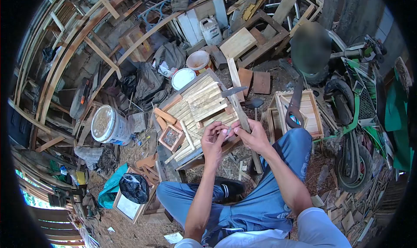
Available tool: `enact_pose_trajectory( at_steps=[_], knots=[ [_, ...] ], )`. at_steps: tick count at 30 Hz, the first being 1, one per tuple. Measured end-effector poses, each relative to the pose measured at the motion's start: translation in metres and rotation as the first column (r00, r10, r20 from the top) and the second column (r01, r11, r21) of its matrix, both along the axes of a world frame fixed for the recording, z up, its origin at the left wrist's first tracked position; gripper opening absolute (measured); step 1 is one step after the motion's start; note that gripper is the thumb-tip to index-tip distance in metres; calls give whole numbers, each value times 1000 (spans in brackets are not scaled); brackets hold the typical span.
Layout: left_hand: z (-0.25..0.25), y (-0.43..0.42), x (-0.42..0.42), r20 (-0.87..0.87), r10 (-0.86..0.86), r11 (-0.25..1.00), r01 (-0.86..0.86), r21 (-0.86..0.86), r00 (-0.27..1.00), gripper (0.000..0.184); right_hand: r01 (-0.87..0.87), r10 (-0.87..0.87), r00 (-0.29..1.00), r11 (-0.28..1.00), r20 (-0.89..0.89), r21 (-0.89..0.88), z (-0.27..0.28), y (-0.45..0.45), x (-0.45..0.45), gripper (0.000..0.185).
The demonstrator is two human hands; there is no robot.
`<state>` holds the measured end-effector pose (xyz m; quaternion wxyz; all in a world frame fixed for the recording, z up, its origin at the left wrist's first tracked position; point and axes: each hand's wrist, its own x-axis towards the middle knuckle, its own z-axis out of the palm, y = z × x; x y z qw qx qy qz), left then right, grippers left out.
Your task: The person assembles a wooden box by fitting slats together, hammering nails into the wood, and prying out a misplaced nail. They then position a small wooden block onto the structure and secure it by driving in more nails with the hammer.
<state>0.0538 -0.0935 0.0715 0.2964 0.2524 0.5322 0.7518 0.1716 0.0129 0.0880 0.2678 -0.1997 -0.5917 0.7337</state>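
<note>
My left hand (213, 140) and my right hand (253, 137) meet above the near side of a low workbench (173, 104). Thumb and fingers of both are pinched together around something tiny, too small to name. A hammer (233, 91) with a pointed metal head lies beyond my right hand. Its wooden handle runs down toward that hand; whether the palm grips it is hidden. Under the hammer head is a slatted wooden piece (206, 101). A small wooden box (171, 137) of what look like nails stands left of my left hand.
A handsaw (295, 104) leans on a wooden crate (313, 122) at the right. White buckets (110, 125) stand left and behind the bench. A green motorbike (358, 100) is at far right. Wood scraps (347, 217) litter the floor. Another person's blurred head (311, 47) appears upper right.
</note>
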Motion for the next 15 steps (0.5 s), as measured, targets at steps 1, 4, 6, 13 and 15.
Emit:
enact_pose_trajectory(
  at_steps=[1,4,6,13,15],
  knots=[
    [1,-1,-1,-9,17,1000,-17,0,1000,34,-6,5,1000,1000,8,7,0,0,0,16],
    [6,-6,-4,-19,45,999,-44,13,999,35,-14,14,999,1000,33,11,1,-4,-3,16],
    [4,-9,-6,-56,63,998,-62,19,996,35,-19,18,999,1000,39,13,2,-7,-6,16],
    [-4,-35,-20,-144,106,994,-110,-16,984,31,-94,88,988,995,131,41,3,-26,-31,15],
    [-7,-49,-27,-199,126,988,-142,-67,972,28,-140,114,970,984,214,111,0,-32,-44,15]
  ],
)
